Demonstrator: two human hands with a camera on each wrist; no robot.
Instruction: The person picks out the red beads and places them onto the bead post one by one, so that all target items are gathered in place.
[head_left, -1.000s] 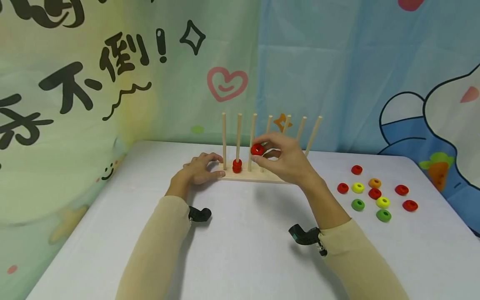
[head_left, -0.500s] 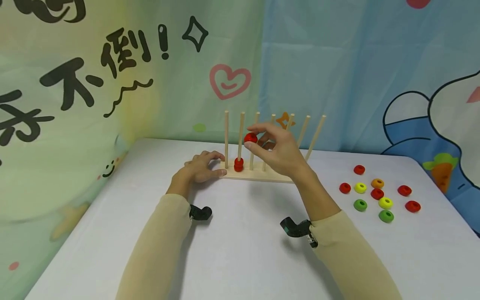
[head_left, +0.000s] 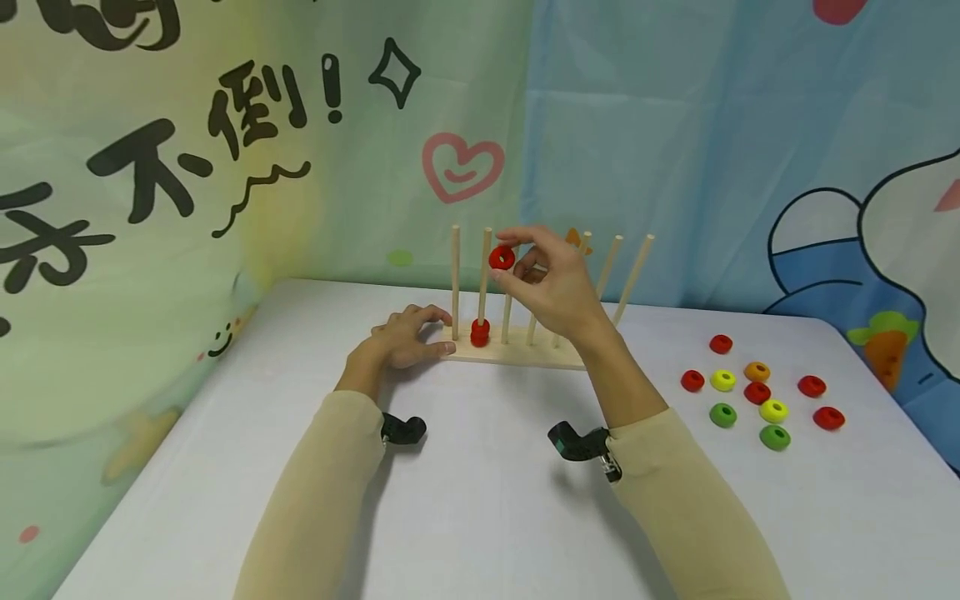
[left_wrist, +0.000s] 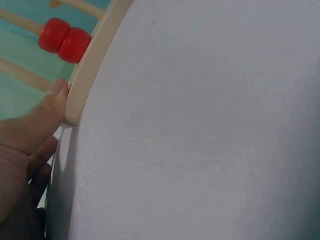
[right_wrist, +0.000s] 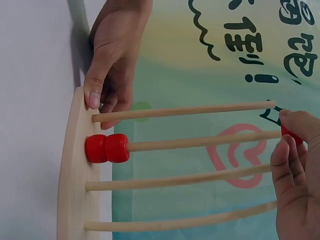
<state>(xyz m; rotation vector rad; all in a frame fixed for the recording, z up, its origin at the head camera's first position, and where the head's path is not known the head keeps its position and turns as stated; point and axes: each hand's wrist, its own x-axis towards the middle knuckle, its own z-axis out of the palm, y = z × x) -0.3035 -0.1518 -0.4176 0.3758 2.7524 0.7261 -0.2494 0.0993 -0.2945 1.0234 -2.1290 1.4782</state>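
A wooden peg rack with a row of upright pegs stands on the table. Two red beads are stacked at the foot of its second peg from the left. My left hand holds the rack's left end, thumb at the front edge and fingers behind, as the left wrist view shows with the thumb against the wood. Up near the top of that second peg, my right hand pinches another red bead between thumb and fingertips. In the right wrist view the fingers partly cover this bead.
Loose beads lie on the table to the right: several red, two green including a nearer one, two yellow including one farther back, and an orange one. A printed curtain hangs behind the white table.
My right hand has risen and shifted left with the red bead, from in front of the third peg to near the second peg's top. My left hand stays on the rack's end.
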